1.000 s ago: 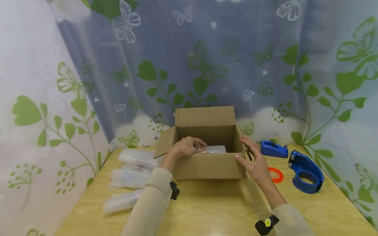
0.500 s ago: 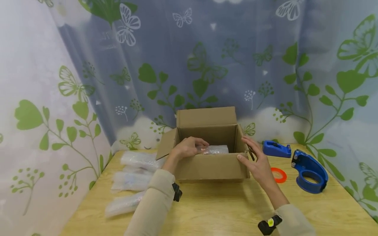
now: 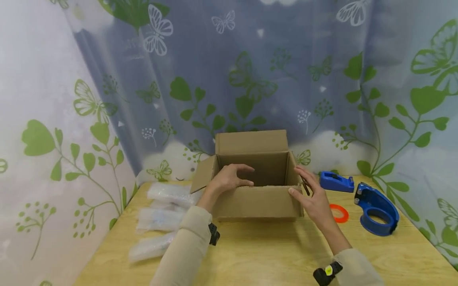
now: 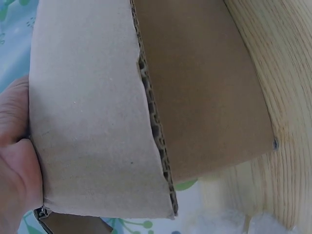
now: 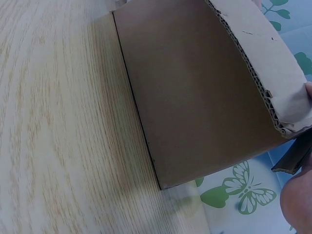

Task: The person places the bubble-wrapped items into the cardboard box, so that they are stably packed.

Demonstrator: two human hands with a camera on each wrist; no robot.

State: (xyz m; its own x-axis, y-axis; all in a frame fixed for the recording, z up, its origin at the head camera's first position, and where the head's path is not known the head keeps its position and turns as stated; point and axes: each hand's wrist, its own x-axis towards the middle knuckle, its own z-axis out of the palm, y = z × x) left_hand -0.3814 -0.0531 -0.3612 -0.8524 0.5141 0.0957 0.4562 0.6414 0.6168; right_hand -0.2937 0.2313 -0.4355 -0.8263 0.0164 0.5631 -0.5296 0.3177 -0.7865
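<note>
A cardboard box (image 3: 257,202) stands on the table with its top flaps spread. My left hand (image 3: 226,178) reaches over the front edge at the left, thumb and fingers apart, nothing visible between them. In the left wrist view, part of this hand (image 4: 17,161) shows at the edge beside a cardboard panel. My right hand (image 3: 315,200) grips the box's right front corner, thumb at the front edge and fingers along the right side. The right wrist view catches only a bit of that hand (image 5: 297,197). The front wall hides the box's floor.
Several bubble-wrapped packets (image 3: 152,247) lie on the table (image 3: 250,254) left of the box. To the right are a blue tape dispenser (image 3: 336,182), an orange-red tape roll (image 3: 338,213) and a blue handheld tape cutter (image 3: 379,222). A printed curtain (image 3: 200,59) hangs behind.
My left hand has let go of a bubble-wrapped packet, which has dropped out of sight inside the box. Its fingers have spread apart. The right hand stays on the box corner.
</note>
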